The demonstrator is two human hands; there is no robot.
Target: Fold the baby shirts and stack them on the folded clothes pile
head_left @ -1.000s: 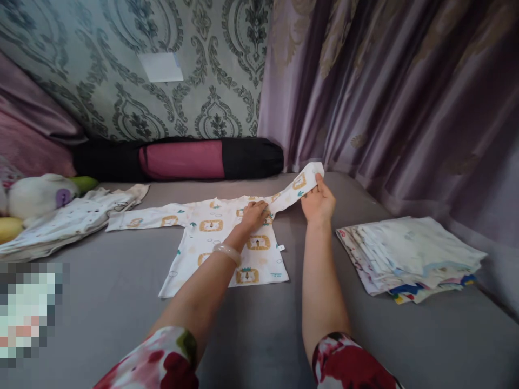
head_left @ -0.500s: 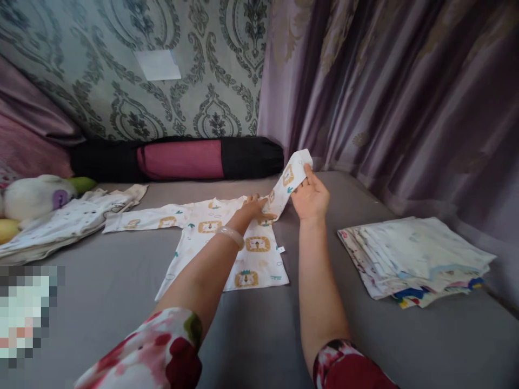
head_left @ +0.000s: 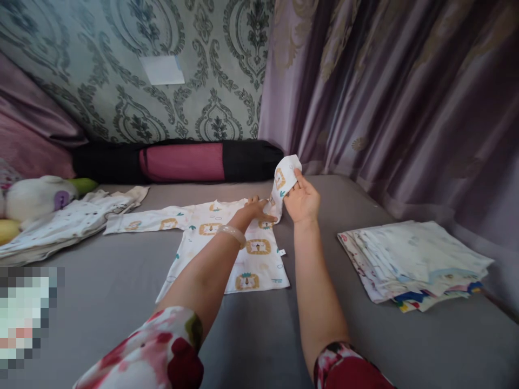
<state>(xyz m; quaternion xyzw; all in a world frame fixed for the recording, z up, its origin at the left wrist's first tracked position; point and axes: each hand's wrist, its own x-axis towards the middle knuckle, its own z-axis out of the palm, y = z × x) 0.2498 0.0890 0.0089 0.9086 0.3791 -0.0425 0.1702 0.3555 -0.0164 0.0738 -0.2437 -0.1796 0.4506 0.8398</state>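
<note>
A small white long-sleeved shirt [head_left: 259, 265] printed with yellow lion faces lies spread on the grey bed sheet [head_left: 251, 335]. Its left sleeve [head_left: 146, 220] stretches flat out to the side. My left hand [head_left: 256, 209] lies on the upper right of the shirt near the shoulder, fingers spread and pressing the cloth. My right hand [head_left: 304, 199] pinches the cuff of the right sleeve [head_left: 286, 175] between thumb and fingers, holding it lifted and bent upward from the shoulder. My left forearm hides part of the shirt's front.
To the right lies a stack of folded clothes [head_left: 417, 259]. Further garments [head_left: 73, 221] and a white plush toy [head_left: 34, 197] are at the left. A black and maroon bolster [head_left: 182, 162] runs along the wall; purple curtains [head_left: 365, 97] hang at right.
My right hand has drawn the right sleeve's cuff leftward, toward the shirt's body, and the sleeve now bends more steeply. My left hand stays on the shoulder, its thumb now more spread.
</note>
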